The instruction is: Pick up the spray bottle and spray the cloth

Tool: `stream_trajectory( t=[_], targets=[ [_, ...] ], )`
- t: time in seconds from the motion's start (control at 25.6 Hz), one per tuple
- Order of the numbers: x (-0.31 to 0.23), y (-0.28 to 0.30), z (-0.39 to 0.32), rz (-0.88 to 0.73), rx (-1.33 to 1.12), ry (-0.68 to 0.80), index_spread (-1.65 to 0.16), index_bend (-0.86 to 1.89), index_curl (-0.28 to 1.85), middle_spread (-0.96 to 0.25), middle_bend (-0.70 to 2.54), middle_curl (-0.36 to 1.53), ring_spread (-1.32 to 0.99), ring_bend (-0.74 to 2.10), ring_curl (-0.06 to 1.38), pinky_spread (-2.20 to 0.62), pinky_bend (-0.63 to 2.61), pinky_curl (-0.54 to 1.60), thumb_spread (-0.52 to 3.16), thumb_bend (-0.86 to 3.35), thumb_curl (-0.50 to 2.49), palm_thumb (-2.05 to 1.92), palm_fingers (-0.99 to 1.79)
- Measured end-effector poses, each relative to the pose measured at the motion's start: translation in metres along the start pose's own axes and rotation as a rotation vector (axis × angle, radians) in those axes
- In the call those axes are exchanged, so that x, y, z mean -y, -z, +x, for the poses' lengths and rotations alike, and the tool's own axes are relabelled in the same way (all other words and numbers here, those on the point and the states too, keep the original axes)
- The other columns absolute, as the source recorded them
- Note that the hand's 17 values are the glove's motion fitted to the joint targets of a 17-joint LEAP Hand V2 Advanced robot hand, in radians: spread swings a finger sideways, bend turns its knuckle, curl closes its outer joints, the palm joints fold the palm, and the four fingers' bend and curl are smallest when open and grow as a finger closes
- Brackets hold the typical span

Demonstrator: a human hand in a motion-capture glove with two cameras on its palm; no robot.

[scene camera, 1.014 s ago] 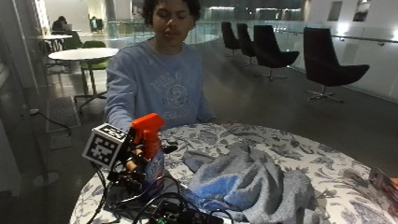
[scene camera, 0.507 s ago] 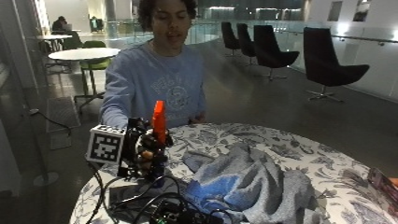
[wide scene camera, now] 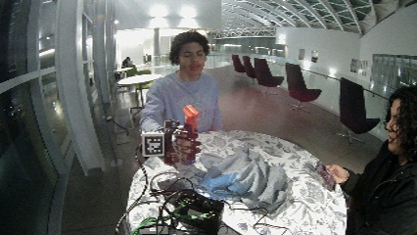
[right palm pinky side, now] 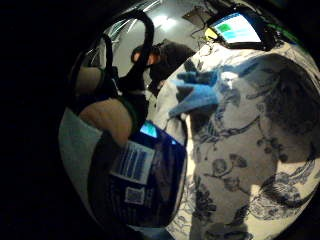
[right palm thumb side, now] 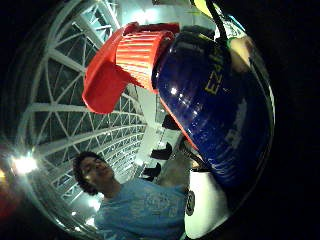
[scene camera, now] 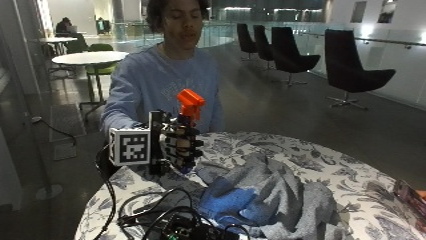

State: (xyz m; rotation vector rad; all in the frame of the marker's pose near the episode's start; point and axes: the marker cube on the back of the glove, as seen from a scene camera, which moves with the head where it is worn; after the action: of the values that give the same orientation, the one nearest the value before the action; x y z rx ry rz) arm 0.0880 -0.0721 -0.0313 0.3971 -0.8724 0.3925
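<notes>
One gloved right hand [scene camera: 178,147] grips the spray bottle [scene camera: 186,131] upright above the table [scene camera: 346,172] beside the cloth [scene camera: 266,192], so its orange nozzle [scene camera: 190,100] should tip toward the folds before squeezing.

We count one spray bottle [scene camera: 185,135], blue with a red trigger head, and one gloved right hand [scene camera: 178,146] around it. On the desk [scene camera: 346,180] we see one grey cloth [scene camera: 283,192] and one blue cloth [scene camera: 223,200] just left of it. One small card-like object [scene camera: 409,195] lies at the far right edge.
</notes>
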Motion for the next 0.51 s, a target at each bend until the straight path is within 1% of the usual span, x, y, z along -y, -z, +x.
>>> stream_trajectory(
  t=[0.23, 0.51],
  targets=[
    [0.007, -0.009, -0.016, -0.146, -0.016, -0.046, -0.28, 0.08, 0.31, -0.08, 0.24, 0.43, -0.03, 0.57, 0.4, 0.26, 0.25, 0.34, 0.61, -0.01, 0.59, 0.94, 1.07],
    [0.02, -0.019, -0.023, -0.261, 0.026, -0.24, -0.25, 0.09, 0.31, -0.06, 0.26, 0.44, -0.02, 0.58, 0.41, 0.24, 0.26, 0.35, 0.64, -0.03, 0.61, 0.91, 1.08]
  ],
)
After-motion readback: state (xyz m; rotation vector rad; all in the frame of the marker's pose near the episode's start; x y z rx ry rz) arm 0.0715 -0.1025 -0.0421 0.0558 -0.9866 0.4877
